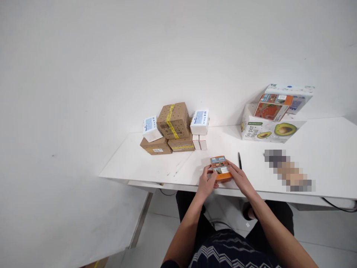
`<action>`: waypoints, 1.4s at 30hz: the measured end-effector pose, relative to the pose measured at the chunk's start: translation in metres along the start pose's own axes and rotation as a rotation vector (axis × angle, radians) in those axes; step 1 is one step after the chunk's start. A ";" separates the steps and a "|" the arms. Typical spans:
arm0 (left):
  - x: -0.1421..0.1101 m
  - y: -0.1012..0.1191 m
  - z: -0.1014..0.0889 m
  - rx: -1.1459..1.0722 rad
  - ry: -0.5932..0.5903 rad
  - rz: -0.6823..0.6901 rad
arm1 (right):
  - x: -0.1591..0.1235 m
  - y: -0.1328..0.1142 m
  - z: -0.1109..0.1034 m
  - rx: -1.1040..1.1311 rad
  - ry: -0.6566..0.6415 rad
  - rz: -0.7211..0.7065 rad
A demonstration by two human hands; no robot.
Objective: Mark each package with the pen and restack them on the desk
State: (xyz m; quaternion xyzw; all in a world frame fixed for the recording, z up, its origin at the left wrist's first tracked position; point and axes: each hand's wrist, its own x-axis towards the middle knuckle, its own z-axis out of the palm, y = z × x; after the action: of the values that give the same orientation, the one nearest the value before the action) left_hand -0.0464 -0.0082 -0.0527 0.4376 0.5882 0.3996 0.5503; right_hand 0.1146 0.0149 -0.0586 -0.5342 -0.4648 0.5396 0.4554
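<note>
Between my two hands is a small orange box (221, 165) with blue and white printed panels, near the front edge of the white table. My left hand (207, 181) grips its left side, with the thumb on the near left corner. My right hand (239, 176) holds the right side, its fingers along the edge. The underside of the box is hidden. Just beyond my right hand lies a black pen (240, 160).
Brown cardboard boxes (174, 121) and white packs (200, 123) are stacked at the back left. An avocado-printed box (269, 131) stands back right, with an orange-red box (273, 108) on top. A pixelated patch (288, 171) covers something at right. The white table (156, 167) meets a wall.
</note>
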 end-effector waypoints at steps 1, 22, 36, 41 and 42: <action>0.000 0.000 0.000 -0.005 -0.003 -0.005 | 0.001 0.000 -0.001 0.006 -0.003 0.001; 0.002 -0.012 0.003 -0.116 -0.033 0.378 | -0.009 0.008 -0.002 0.064 -0.006 -0.245; -0.015 -0.027 0.012 0.208 0.130 0.529 | -0.028 0.022 -0.001 0.106 0.000 -0.243; -0.018 -0.017 0.011 0.559 0.132 0.605 | -0.029 0.026 -0.003 0.095 -0.035 -0.267; -0.019 -0.014 0.011 0.602 0.126 0.593 | -0.028 0.027 -0.004 0.076 -0.037 -0.267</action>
State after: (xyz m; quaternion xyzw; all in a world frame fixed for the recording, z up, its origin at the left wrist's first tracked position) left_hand -0.0365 -0.0306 -0.0615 0.7034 0.5600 0.3771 0.2224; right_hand 0.1191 -0.0168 -0.0810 -0.4401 -0.5193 0.5012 0.5343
